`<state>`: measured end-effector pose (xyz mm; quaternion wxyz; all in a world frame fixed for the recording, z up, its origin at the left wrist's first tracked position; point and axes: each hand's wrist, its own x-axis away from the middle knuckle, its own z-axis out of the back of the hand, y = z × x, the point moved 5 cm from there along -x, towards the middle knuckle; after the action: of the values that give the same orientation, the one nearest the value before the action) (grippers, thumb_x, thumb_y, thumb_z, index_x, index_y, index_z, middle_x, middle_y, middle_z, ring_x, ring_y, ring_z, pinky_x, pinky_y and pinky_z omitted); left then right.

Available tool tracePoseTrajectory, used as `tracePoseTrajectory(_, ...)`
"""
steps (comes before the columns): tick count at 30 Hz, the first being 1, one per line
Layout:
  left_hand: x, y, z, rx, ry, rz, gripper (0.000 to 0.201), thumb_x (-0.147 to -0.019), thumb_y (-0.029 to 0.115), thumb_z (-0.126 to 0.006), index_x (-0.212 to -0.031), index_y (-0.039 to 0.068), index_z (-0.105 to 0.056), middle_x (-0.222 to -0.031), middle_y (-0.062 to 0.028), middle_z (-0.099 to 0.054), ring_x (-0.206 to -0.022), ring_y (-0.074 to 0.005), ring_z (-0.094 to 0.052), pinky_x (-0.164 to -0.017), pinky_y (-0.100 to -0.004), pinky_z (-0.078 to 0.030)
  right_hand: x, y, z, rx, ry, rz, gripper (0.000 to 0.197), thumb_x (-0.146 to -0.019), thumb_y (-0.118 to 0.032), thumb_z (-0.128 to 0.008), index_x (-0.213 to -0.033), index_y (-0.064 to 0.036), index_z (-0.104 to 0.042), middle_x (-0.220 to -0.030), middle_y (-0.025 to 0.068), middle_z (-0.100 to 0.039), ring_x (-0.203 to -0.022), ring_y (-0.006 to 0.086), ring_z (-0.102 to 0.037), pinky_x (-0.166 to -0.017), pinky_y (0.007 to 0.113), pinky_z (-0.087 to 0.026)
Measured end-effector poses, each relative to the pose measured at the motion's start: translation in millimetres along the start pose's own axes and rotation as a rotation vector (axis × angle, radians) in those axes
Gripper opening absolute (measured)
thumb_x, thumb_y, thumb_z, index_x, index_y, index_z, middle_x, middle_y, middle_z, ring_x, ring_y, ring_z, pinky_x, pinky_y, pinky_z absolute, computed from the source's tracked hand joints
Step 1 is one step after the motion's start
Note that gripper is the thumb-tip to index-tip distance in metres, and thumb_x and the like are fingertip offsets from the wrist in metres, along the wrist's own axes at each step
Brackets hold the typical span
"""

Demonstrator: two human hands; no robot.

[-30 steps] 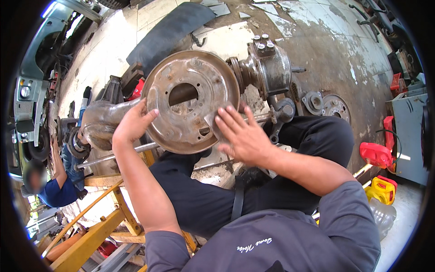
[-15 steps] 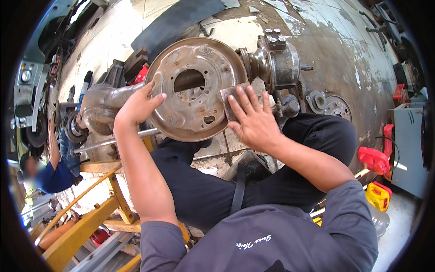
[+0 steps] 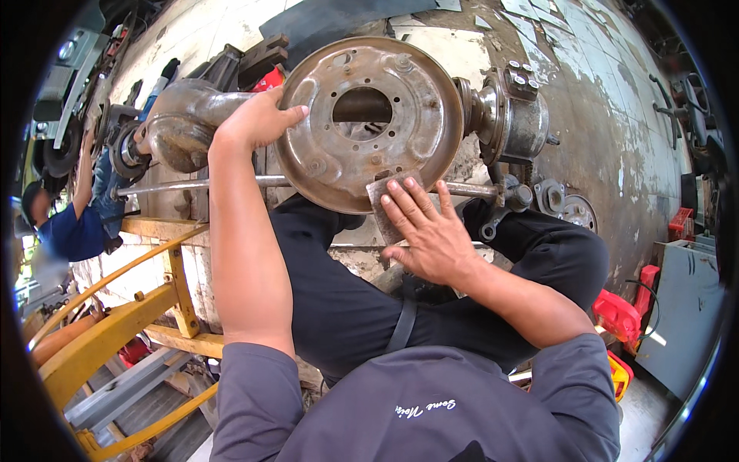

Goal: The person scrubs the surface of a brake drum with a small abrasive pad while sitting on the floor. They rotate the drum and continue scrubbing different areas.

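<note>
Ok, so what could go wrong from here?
The right hand lies flat on a brown pad that hangs past the lower edge of the round metal plate, so it could slip off. Those bare fingers might scrape on that edge. The left hand holds only the left edge; the plate might shift if loose.

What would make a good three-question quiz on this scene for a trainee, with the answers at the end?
1. Which hand lies over the brown sheet at the lower rim of the round metal plate?
2. True or false: the left hand is well away from the plate, down by the person's knee.
3. Choose one. The frame at the picture's lower left is mainly: a) blue, b) yellow, c) white.

Key: 1. The right hand. 2. False; it is at the plate's left rim. 3. b.
</note>
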<state>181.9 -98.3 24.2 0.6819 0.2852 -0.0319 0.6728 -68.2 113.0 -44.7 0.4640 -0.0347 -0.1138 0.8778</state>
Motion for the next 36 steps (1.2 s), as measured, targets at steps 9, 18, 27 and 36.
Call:
tracePoseTrajectory(9,-22.0,-29.8,2.5,0.051,0.092,0.08,0.077,-0.094,0.042,-0.071,-0.145,-0.012,-0.049,-0.139,-0.0292,-0.061,-0.13,-0.0345,-0.06,-0.11,-0.0397,-0.045,5.5,1.6,12.4,-0.032,-0.063,0.029,0.09,-0.098,-0.063,-0.052,-0.164,-0.0073,-0.025,-0.171,0.0137,-0.021,-0.159,0.0316,-0.014,-0.127,0.06,-0.008)
tracePoseTrajectory(18,-26.7,-52.2,-6.6,0.244,0.312,-0.027,0.053,-0.095,0.035,-0.068,-0.13,-0.004,-0.065,-0.12,-0.0268,-0.071,-0.116,-0.0365,-0.068,-0.102,-0.0423,-0.05,-13.1,72.7,77.5,-0.255,0.142,-0.186,0.05,-0.106,-0.038,-0.053,-0.14,-0.0023,-0.058,-0.133,0.0226,-0.065,-0.129,0.0379,-0.059,-0.111,0.051,-0.043)
tracePoseTrajectory(27,-50.5,-63.2,-26.8,0.106,0.467,-0.153,0.031,-0.095,0.025,-0.062,-0.115,0.006,-0.075,-0.111,-0.0278,-0.07,-0.108,-0.0447,-0.066,-0.096,-0.0485,-0.052,-5.7,136.3,74.7,-0.394,0.236,-0.77,0.063,-0.105,-0.048,-0.05,-0.092,0.0106,-0.069,-0.088,0.0364,-0.068,-0.093,0.0534,-0.067,-0.083,0.056,-0.052)
tracePoseTrajectory(36,-56.7,-80.9,-29.0,0.185,0.458,-0.073,0.034,-0.088,0.012,-0.062,-0.118,0.002,-0.073,-0.116,-0.0262,-0.07,-0.113,-0.0406,-0.067,-0.1,-0.0452,-0.051,-26.2,121.9,17.4,-0.836,0.188,-0.8,0.054,-0.107,-0.04,-0.052,-0.092,0.0098,-0.068,-0.077,0.0162,-0.069,-0.069,0.0252,-0.065,-0.067,0.042,-0.051)
